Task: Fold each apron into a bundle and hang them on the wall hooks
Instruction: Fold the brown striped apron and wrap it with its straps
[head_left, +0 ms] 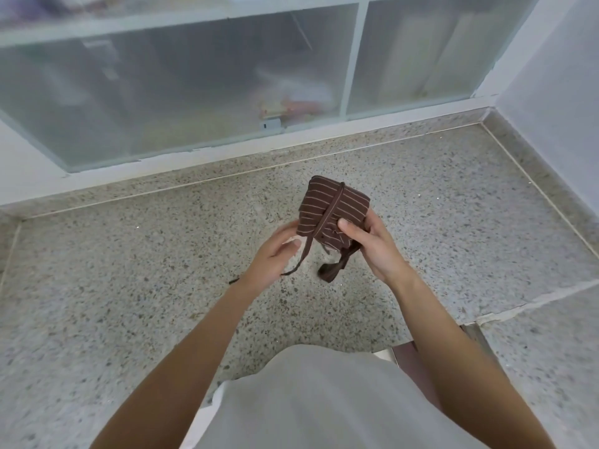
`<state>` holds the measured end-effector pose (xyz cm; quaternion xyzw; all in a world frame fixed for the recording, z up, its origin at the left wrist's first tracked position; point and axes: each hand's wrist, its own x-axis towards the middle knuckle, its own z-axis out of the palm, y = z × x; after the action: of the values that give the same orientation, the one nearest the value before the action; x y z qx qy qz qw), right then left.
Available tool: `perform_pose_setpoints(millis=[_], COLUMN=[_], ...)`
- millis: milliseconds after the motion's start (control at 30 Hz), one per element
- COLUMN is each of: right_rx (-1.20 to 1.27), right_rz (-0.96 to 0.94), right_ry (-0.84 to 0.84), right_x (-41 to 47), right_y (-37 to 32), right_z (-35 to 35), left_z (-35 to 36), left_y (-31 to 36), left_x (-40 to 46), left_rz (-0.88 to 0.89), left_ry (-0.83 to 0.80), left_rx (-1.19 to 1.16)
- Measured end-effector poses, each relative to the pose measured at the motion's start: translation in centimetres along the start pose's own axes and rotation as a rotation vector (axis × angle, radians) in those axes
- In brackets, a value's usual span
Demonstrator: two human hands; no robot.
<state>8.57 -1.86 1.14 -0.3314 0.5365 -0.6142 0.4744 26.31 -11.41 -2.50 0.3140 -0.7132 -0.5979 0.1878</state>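
A brown apron with thin pale stripes is folded into a small square bundle (334,209), held above the speckled counter (162,270). A dark strap (330,212) runs round it. My right hand (369,244) grips the bundle's near right corner, thumb on top. My left hand (275,254) sits at the bundle's left side with loosely curled fingers, and a loose strap end (301,257) hangs past its palm; whether it pinches the strap is unclear. Another strap end (334,270) dangles under the bundle. No wall hooks are in view.
The stone counter ends at a frosted sliding window (194,92) with a white frame at the back and a white wall (557,76) at the right. The counter's front edge steps down at the lower right (486,319).
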Motion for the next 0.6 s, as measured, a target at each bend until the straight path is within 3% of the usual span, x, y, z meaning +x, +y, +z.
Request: perform_pose_setpoints(millis=[100, 200, 267, 367, 467, 533, 600], right_rx=[0.028, 0.016, -0.067, -0.392, -0.944, -1.257, -1.317], right_rz=[-0.010, -0.023, -0.036, 0.029, 0.080, 0.039, -0.030], right_ry=[0.008, 0.022, -0.042, -0.397, -0.708, -0.649, -0.458], right_x=[-0.2, -0.4, -0.7, -1.1, -1.1, -0.7, -0.3], right_y=[-0.6, -0.8, -1.1, -1.9, -1.1, 0.3, 1.2], right_z=[0.0, -0.2, -0.9, -1.8, -1.5, -1.2, -1.1], left_z=[0.8, 1.0, 0.4, -1.4, -2.9, -3.2, -3.1], left_y=[0.8, 0.4, -0.6, -0.8, 1.0, 2.2, 2.6], left_x=[-0.7, -0.8, -0.6, 0.4, 2.3, 3.3, 3.8], left_rz=[-0.006, -0.023, -0.044, 0.013, 0.183, 0.262, 0.274], left_ry=[-0.126, -0.091, -0.082, -0.246, -0.404, -0.370, -0.280], left_rx=[-0.046, -0.076, 0.057, 0.625, 1.081, 1.161, 1.149])
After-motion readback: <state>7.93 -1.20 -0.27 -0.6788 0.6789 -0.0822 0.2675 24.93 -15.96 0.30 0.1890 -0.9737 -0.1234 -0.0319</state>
